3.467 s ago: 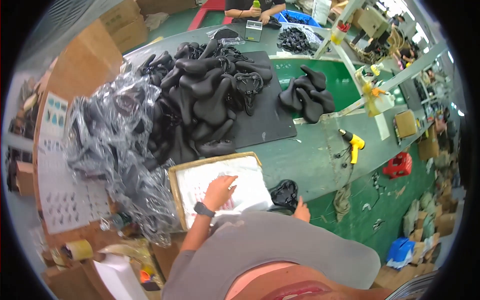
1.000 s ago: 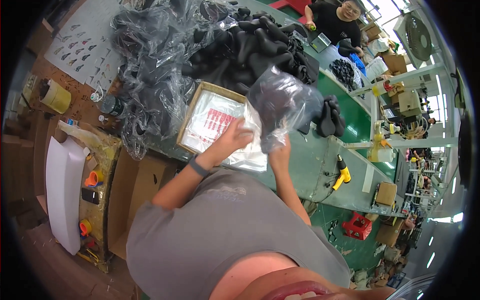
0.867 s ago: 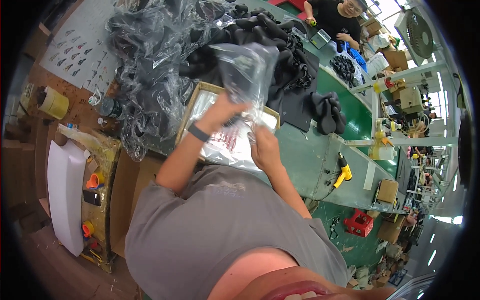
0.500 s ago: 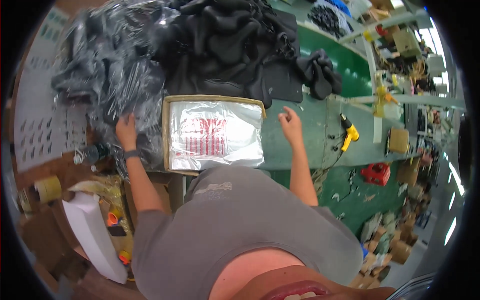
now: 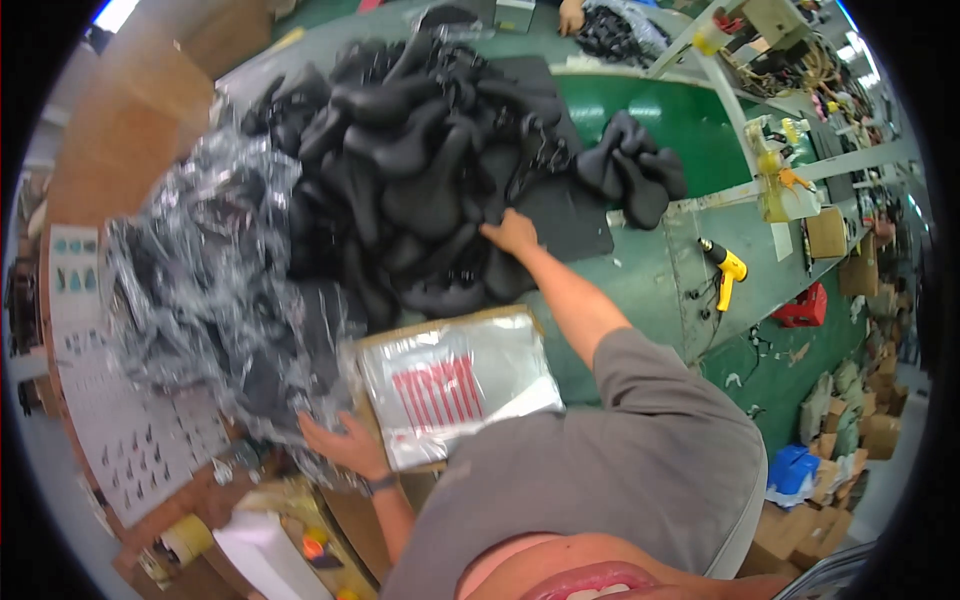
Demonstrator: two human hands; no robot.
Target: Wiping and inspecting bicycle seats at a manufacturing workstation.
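A heap of black bicycle saddles covers the middle of the bench. My right hand reaches to the heap's right edge, its visible fingers apart and against or just above a saddle; any contact is unclear. My left hand is open, fingers spread, beside the clear plastic wrapping over more black saddles on the left. Between my arms and close to my body stands an open carton. A silvery bag with red print fills its top.
Several loose black saddles lie at the right of the heap. A yellow heat gun rests on the green bench, and a red crate is on the floor beyond. Another person's hand shows at the far edge.
My right hand has moved forward and left from beside the carton to the saddle heap. My left hand has opened and now lies by the carton's left side. The view has shifted.
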